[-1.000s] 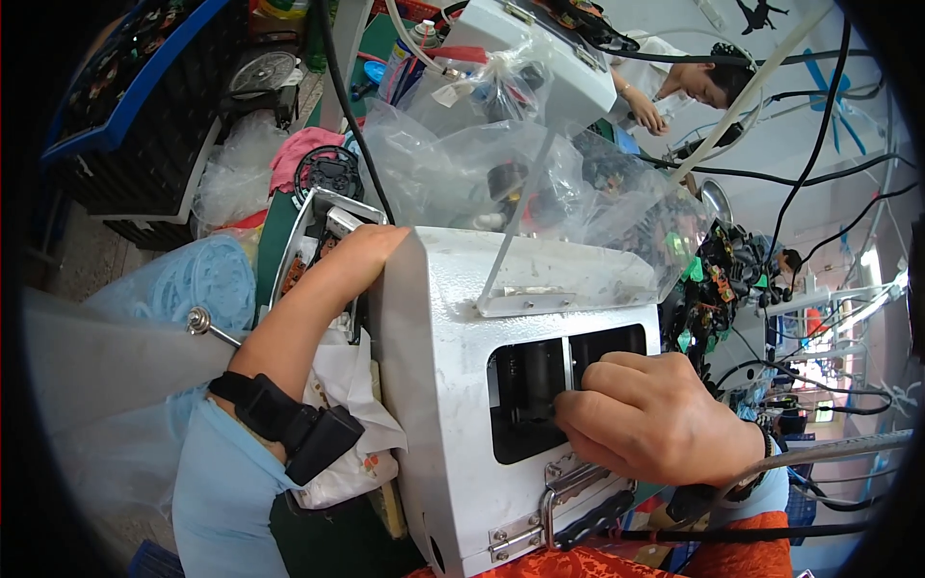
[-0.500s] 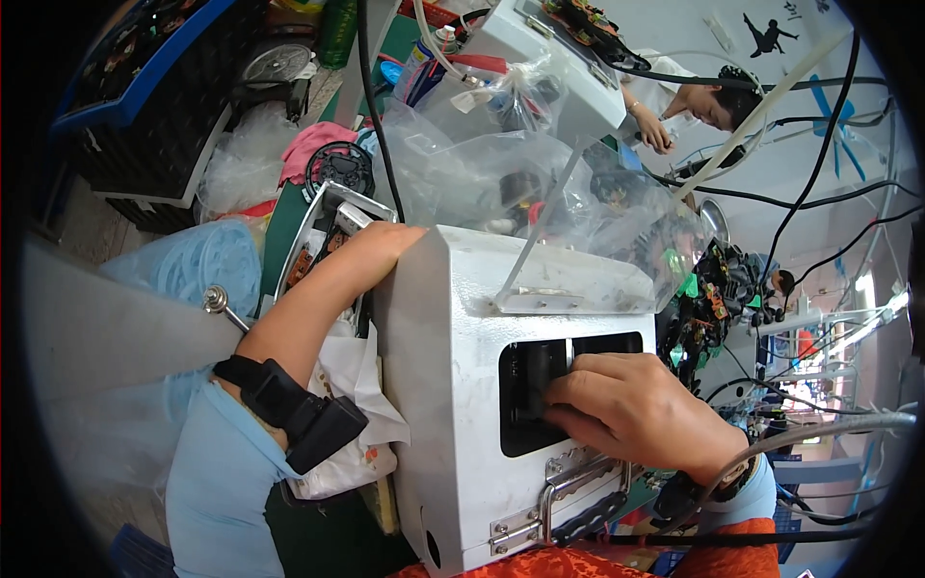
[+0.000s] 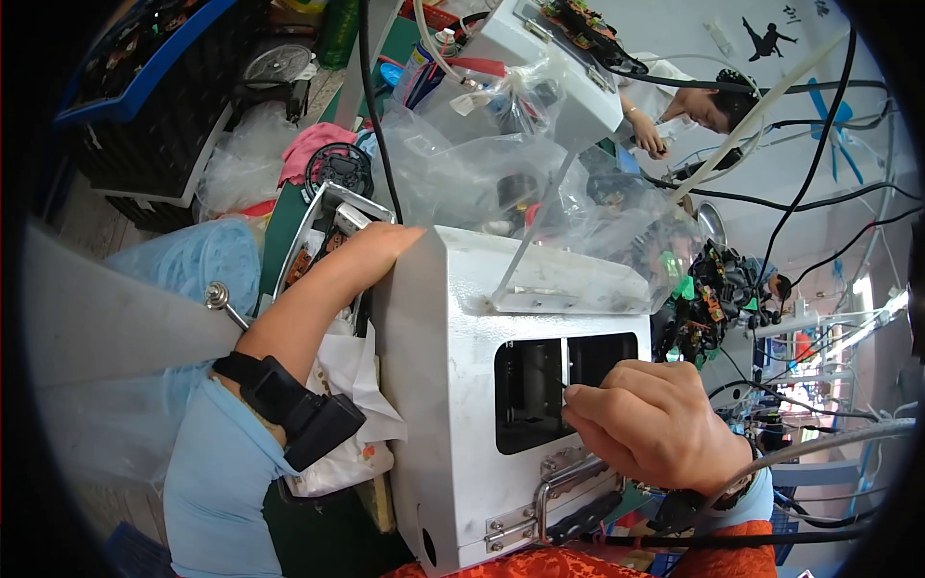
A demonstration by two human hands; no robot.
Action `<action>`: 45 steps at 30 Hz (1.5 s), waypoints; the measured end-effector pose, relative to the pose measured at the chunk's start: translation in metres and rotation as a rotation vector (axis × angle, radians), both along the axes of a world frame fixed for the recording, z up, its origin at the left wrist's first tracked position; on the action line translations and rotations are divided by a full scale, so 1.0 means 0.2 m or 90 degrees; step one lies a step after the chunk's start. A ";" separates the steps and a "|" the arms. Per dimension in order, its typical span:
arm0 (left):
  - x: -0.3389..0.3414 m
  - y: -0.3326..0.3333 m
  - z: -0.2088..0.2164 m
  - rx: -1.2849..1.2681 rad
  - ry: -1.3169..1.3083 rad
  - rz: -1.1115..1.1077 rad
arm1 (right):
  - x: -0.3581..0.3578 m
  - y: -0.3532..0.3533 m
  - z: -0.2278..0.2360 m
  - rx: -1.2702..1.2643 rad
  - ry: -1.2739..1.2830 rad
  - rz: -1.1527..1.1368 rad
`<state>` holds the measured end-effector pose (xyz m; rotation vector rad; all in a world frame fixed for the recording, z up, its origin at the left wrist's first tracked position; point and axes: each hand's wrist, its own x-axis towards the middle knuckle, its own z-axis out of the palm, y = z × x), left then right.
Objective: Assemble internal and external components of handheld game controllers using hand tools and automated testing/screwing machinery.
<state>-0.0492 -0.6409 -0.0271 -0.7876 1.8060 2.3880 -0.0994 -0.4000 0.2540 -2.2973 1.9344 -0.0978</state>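
A white metal machine housing stands before me with a dark rectangular opening in its face, split by a thin upright bar. At the right part of that opening is my right hand, its fingers pinched together; anything between the fingertips is too small or hidden to name. My left hand reaches to the far left corner of the housing, where its fingers disappear behind it. Below the opening sits a hinged metal handle with a dark grip.
Clear plastic bags lie behind the housing. To its left are a tray of parts and a white cloth. A grey cable loops over my right wrist. A co-worker sits beyond, at the upper right.
My right hand has drawn back to the right from the opening, uncovering more of the dark interior and the bar. My left arm stays nearly in place.
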 end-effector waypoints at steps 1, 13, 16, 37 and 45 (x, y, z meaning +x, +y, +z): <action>0.00 0.00 0.01 0.002 -0.007 0.007 | -0.01 0.00 0.00 -0.001 -0.041 -0.017; 0.04 -0.01 0.02 -0.016 -0.075 -0.002 | -0.05 0.37 -0.02 -0.252 -0.488 -0.418; 0.02 -0.01 0.05 -0.034 -0.098 -0.021 | -0.07 0.55 -0.04 -0.337 -0.598 -0.505; 0.04 -0.01 0.16 -0.049 -0.160 -0.069 | 0.06 1.59 -0.05 -0.486 -0.547 -0.937; 0.07 0.02 0.31 -0.054 -0.194 -0.083 | 0.16 1.71 -0.06 -0.479 -0.534 -1.017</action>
